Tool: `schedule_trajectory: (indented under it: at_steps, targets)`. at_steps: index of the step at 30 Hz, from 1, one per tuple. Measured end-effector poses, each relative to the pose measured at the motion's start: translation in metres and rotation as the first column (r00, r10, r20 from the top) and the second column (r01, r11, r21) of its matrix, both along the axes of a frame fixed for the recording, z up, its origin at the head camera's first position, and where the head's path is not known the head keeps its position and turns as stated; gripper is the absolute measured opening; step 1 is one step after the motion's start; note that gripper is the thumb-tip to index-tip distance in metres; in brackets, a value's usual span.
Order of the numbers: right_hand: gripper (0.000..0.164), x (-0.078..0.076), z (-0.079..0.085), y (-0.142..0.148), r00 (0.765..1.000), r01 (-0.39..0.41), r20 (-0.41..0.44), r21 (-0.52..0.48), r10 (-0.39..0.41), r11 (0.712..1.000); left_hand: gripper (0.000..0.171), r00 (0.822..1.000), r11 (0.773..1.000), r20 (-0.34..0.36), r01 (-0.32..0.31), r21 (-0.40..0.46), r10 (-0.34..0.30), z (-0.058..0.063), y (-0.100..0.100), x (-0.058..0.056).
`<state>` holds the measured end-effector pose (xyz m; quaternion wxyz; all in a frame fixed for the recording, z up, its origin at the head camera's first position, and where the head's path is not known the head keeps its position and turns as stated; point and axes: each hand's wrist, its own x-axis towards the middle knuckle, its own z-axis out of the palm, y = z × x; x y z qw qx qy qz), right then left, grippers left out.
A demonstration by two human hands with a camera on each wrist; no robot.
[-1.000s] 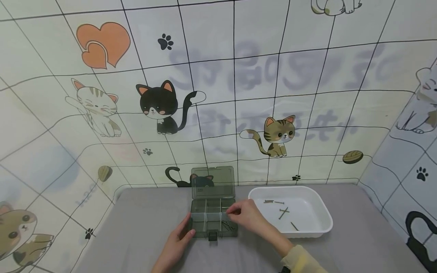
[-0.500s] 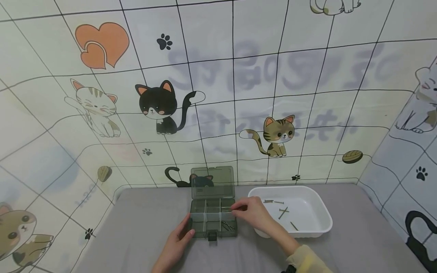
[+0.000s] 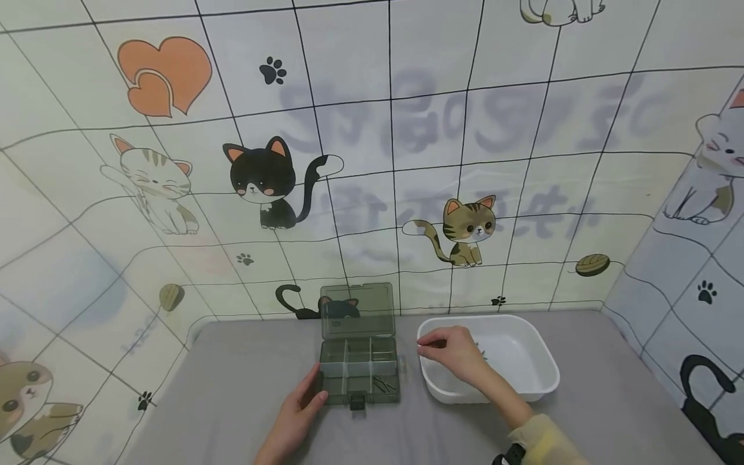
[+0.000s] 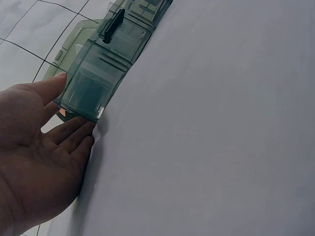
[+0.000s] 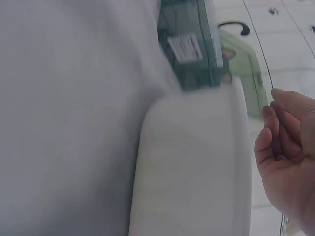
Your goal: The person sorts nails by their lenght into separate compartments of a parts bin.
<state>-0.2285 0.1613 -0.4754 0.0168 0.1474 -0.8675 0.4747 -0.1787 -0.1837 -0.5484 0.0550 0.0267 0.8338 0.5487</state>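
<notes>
A dark green translucent organizer box (image 3: 358, 369) stands on the grey table with its lid (image 3: 357, 310) raised. Several screws (image 3: 382, 385) lie in its front right compartment. At the box's left side, my left hand (image 3: 292, 416) rests its thumb and fairly straight fingers against the near corner. The left wrist view shows that thumb (image 4: 51, 87) touching the box wall (image 4: 91, 96). Over the left rim of a white tray (image 3: 523, 391) is my right hand (image 3: 459, 354), fingers loosely bent, with nothing visible between them. It hides most of the screws (image 3: 482, 352) in the tray.
A grey cloth covers the table (image 3: 244, 361). Behind and at both sides hangs a white curtain (image 3: 372, 148) with printed cats and grid lines. The raised lid stands close to the back curtain, and the tray is just right of the box.
My right hand has moved right, from over the box's right compartments to above the white tray. The left hand stays at the box. The head view has shifted slightly.
</notes>
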Motion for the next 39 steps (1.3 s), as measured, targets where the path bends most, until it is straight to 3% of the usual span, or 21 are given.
schedule_trajectory:
  at_steps: [8, 18, 33, 39]
  targets:
    - [0.016, -0.009, -0.001, 0.034, 0.993, 0.116, 0.033, 0.028, -0.117, 0.993, 0.063, 1.0, 1.0, 0.013, 0.002, 0.014, -0.002, 0.002, -0.001, 0.0]
    - [0.015, -0.012, -0.01, 0.054, 0.98, 0.193, 0.031, 0.088, -0.197, 0.977, 0.063, 1.0, 1.0, 0.006, -0.002, 0.013, 0.002, 0.002, -0.001, 0.0]
    - [0.019, -0.011, -0.02, 0.071, 0.97, 0.235, 0.026, 0.136, -0.241, 0.962, 0.062, 1.0, 1.0, 0.001, 0.004, 0.025, -0.004, 0.004, 0.0, 0.002]
    - [0.02, -0.011, -0.023, 0.076, 0.97, 0.244, -0.017, 0.142, -0.244, 0.959, 0.062, 1.0, 1.0, 0.009, 0.0, 0.023, 0.0, 0.006, 0.001, 0.002]
